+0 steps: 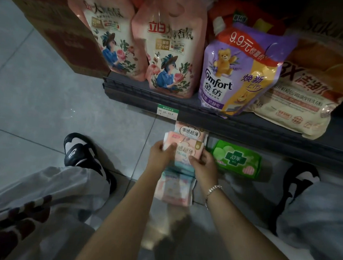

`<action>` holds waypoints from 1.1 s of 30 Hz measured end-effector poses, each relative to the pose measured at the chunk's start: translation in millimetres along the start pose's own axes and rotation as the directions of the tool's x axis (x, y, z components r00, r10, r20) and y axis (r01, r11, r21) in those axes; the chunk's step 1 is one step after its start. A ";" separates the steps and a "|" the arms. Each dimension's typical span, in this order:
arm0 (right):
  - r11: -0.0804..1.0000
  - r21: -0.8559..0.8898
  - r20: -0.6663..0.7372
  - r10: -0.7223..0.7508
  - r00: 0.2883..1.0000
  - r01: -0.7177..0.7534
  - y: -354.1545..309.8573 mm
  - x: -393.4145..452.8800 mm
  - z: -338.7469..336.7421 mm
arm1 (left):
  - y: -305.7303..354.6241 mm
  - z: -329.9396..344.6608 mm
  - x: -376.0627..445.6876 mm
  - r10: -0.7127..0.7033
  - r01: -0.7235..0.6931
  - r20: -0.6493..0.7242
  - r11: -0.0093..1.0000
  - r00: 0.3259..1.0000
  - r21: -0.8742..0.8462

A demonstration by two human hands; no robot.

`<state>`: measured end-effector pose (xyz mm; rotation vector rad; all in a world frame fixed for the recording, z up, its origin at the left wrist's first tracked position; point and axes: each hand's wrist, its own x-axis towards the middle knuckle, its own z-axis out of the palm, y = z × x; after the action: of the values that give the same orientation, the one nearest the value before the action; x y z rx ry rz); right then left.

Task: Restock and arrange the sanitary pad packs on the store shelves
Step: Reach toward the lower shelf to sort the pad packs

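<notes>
Here, the left hand (161, 154) and right hand (204, 163) both hold a pink pack (187, 149) at the frame's middle. A green pack (237, 158) lies just right of it, under the shelf (249, 125).

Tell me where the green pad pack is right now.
In the head view, the green pad pack lies low under the dark shelf edge, just right of the right hand and the pink pad packs both hands grip.
</notes>
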<state>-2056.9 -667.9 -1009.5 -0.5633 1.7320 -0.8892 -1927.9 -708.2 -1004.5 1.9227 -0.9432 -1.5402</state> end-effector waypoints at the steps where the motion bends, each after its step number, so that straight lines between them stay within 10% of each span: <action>1: 1.000 -0.020 -0.018 -0.016 1.000 0.016 -5.2 5.2 2.0 | 6.2 1.6 4.8 0.027 -0.027 -0.001 1.000 1.000 -0.012; 20: 0.968 -0.252 -0.087 -0.014 0.996 -0.009 -18.0 30.3 8.6 | 24.8 27.8 19.3 0.070 -0.070 0.003 0.986 0.998 0.150; 33: 0.887 -0.254 -0.103 -0.422 0.901 0.386 -117.4 -70.6 -55.2 | 116.9 28.3 -101.7 0.414 -0.406 -0.101 0.909 0.905 0.092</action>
<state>-2091.8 -671.7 -866.1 -1.0643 1.9068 -1.0516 -1991.9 -703.1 -860.7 1.6967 -1.2667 -1.1494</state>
